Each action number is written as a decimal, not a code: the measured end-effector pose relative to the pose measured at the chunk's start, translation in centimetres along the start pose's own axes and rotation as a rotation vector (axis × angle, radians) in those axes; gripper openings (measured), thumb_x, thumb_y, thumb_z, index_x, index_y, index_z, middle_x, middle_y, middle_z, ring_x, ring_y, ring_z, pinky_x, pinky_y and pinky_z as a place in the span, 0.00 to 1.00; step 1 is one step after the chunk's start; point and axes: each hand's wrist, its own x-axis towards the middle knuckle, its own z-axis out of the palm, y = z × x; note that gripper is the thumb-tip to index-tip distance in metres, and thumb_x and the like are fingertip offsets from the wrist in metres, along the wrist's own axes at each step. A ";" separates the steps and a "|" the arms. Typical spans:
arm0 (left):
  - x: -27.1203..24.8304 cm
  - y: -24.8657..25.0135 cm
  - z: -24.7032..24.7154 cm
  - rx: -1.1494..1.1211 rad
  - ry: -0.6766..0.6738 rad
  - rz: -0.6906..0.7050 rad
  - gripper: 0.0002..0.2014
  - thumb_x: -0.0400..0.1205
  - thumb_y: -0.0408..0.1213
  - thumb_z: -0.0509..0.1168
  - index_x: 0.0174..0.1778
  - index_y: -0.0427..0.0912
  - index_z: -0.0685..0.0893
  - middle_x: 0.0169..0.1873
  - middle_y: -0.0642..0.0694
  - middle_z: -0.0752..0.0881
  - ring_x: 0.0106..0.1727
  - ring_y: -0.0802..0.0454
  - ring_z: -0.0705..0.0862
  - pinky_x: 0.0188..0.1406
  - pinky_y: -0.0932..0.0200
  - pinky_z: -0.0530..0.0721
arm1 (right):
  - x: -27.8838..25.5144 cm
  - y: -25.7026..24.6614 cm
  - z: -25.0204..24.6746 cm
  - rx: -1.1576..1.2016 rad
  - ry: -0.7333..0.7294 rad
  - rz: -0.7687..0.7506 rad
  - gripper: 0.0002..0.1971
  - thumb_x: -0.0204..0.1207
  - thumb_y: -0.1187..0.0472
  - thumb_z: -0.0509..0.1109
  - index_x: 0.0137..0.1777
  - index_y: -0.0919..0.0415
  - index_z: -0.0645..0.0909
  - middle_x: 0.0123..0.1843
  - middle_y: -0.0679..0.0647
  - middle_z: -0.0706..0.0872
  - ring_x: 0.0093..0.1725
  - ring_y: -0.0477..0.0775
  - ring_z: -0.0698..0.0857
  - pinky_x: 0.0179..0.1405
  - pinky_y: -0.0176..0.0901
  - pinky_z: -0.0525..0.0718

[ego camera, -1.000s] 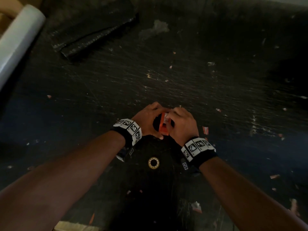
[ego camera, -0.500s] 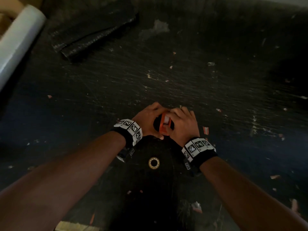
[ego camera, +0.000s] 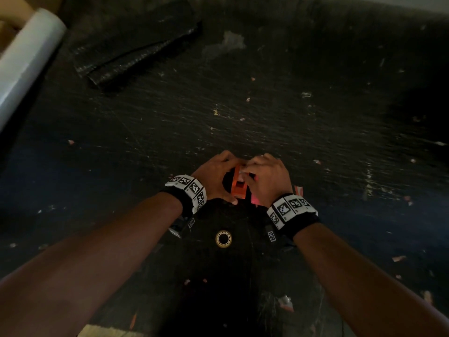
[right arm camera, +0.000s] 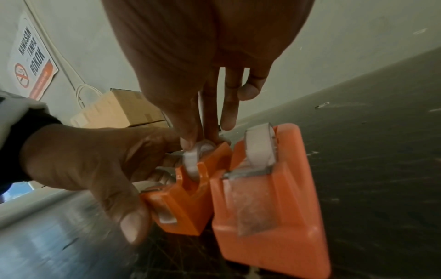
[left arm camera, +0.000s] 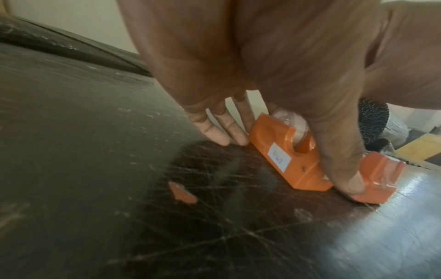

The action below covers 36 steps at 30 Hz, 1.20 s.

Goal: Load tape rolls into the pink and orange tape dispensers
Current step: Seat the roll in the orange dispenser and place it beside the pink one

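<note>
- the small orange dispenser (right arm camera: 186,200) stands on the dark table (ego camera: 267,113), low centre in the head view, touching a bigger dispenser (right arm camera: 269,207) at its 3 o'clock.
- my left hand (right arm camera: 78,162) clamps the small one by its sides.
- my right hand (right arm camera: 203,62) pinches the tape roll (right arm camera: 193,160) sitting in its slot.
- i judge both light, hard and slick: hold the roll by its rims, away from the cutter.

Small orange dispenser (right arm camera: 181,203) upright on table, between both hands, white tape roll (right arm camera: 192,160) seated in its slot. Larger pinkish-orange dispenser (right arm camera: 269,207), roll loaded, just right of it.
</note>
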 end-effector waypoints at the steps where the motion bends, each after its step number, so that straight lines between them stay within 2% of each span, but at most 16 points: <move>1: 0.0 0.0 0.0 -0.003 0.003 0.003 0.53 0.58 0.49 0.90 0.79 0.55 0.71 0.70 0.52 0.72 0.67 0.55 0.76 0.70 0.53 0.79 | 0.0 -0.1 -0.1 -0.008 0.006 -0.010 0.06 0.77 0.55 0.77 0.50 0.53 0.94 0.49 0.50 0.93 0.52 0.58 0.86 0.51 0.52 0.80; 5: 0.0 -0.1 0.1 0.002 0.005 0.004 0.53 0.58 0.49 0.90 0.79 0.54 0.71 0.70 0.50 0.72 0.67 0.53 0.77 0.68 0.56 0.78 | -0.3 -0.5 0.0 -0.071 0.017 -0.047 0.06 0.77 0.56 0.76 0.47 0.55 0.93 0.47 0.52 0.91 0.51 0.57 0.85 0.48 0.53 0.83; 9: 0.0 -0.3 0.2 0.008 0.016 0.008 0.54 0.57 0.49 0.90 0.79 0.55 0.71 0.70 0.51 0.73 0.65 0.56 0.75 0.67 0.57 0.77 | -0.8 -1.1 0.7 -0.061 0.059 -0.021 0.05 0.75 0.60 0.76 0.44 0.62 0.91 0.46 0.56 0.89 0.50 0.60 0.87 0.46 0.55 0.88; 13: 0.1 -0.3 0.2 0.013 0.010 0.000 0.54 0.57 0.50 0.90 0.78 0.55 0.71 0.70 0.52 0.72 0.67 0.53 0.77 0.68 0.54 0.79 | -0.9 -1.8 0.9 -0.068 0.036 0.016 0.06 0.74 0.62 0.76 0.45 0.65 0.88 0.47 0.60 0.88 0.50 0.62 0.87 0.49 0.57 0.90; 17: 0.1 -0.2 0.0 0.030 -0.001 -0.012 0.52 0.57 0.52 0.89 0.77 0.53 0.73 0.69 0.52 0.73 0.67 0.51 0.78 0.70 0.49 0.82 | -0.1 -2.4 0.6 -0.066 -0.064 0.057 0.09 0.78 0.63 0.71 0.51 0.70 0.84 0.52 0.66 0.86 0.53 0.66 0.86 0.58 0.60 0.88; 20: 0.1 -0.1 -0.1 0.047 -0.004 -0.010 0.52 0.57 0.52 0.89 0.78 0.52 0.72 0.69 0.52 0.73 0.67 0.53 0.78 0.69 0.50 0.82 | 0.0 -2.5 0.1 -0.045 -0.175 0.068 0.12 0.84 0.61 0.66 0.60 0.69 0.81 0.61 0.66 0.82 0.61 0.64 0.82 0.65 0.54 0.82; 23: 0.1 -0.1 -0.2 0.044 0.002 0.013 0.54 0.58 0.51 0.89 0.81 0.56 0.70 0.71 0.52 0.73 0.64 0.58 0.75 0.68 0.55 0.79 | -0.8 -2.6 -0.2 -0.005 -0.227 0.060 0.15 0.85 0.59 0.66 0.66 0.67 0.79 0.67 0.63 0.81 0.65 0.60 0.81 0.69 0.52 0.81; 25: 0.1 -0.2 -0.2 0.047 -0.001 0.027 0.56 0.59 0.50 0.89 0.83 0.59 0.67 0.72 0.51 0.72 0.67 0.55 0.76 0.69 0.52 0.80 | -1.4 -2.8 -0.3 0.016 -0.264 0.055 0.19 0.85 0.59 0.68 0.71 0.68 0.77 0.69 0.64 0.82 0.68 0.61 0.82 0.71 0.52 0.81; 28: 0.0 -0.2 -0.2 0.040 -0.006 0.023 0.57 0.59 0.49 0.89 0.84 0.60 0.67 0.73 0.50 0.72 0.70 0.49 0.78 0.71 0.43 0.83 | -2.2 -3.2 -0.2 0.035 -0.307 0.092 0.18 0.85 0.59 0.69 0.71 0.67 0.76 0.67 0.63 0.84 0.64 0.60 0.84 0.65 0.49 0.83; 30: 0.0 -0.1 -0.3 0.040 -0.012 0.017 0.56 0.60 0.48 0.88 0.84 0.59 0.67 0.73 0.51 0.72 0.70 0.49 0.78 0.70 0.42 0.84 | -3.0 -3.8 -0.2 0.037 -0.316 0.140 0.17 0.86 0.57 0.67 0.70 0.65 0.75 0.61 0.60 0.87 0.58 0.59 0.87 0.53 0.47 0.83; 32: 0.0 -0.1 -0.4 0.050 -0.022 0.013 0.56 0.61 0.48 0.88 0.84 0.60 0.66 0.74 0.51 0.71 0.71 0.49 0.77 0.71 0.42 0.83 | -3.7 -4.4 -0.1 -0.004 -0.342 0.160 0.21 0.88 0.53 0.63 0.74 0.64 0.70 0.55 0.59 0.90 0.51 0.61 0.90 0.42 0.49 0.82; 34: 0.0 -0.1 -0.4 0.059 -0.026 0.013 0.56 0.61 0.48 0.88 0.84 0.59 0.66 0.74 0.50 0.71 0.72 0.48 0.77 0.72 0.43 0.83 | -4.2 -4.6 0.1 -0.040 -0.356 0.177 0.22 0.89 0.50 0.61 0.77 0.61 0.67 0.51 0.58 0.91 0.48 0.63 0.91 0.43 0.51 0.84; 36: 0.0 -0.1 -0.4 0.064 -0.025 0.011 0.56 0.61 0.49 0.88 0.84 0.59 0.66 0.74 0.50 0.71 0.72 0.49 0.77 0.71 0.44 0.82 | -4.5 -4.6 0.3 -0.032 -0.352 0.203 0.20 0.89 0.50 0.60 0.74 0.59 0.67 0.51 0.58 0.91 0.48 0.64 0.91 0.47 0.53 0.86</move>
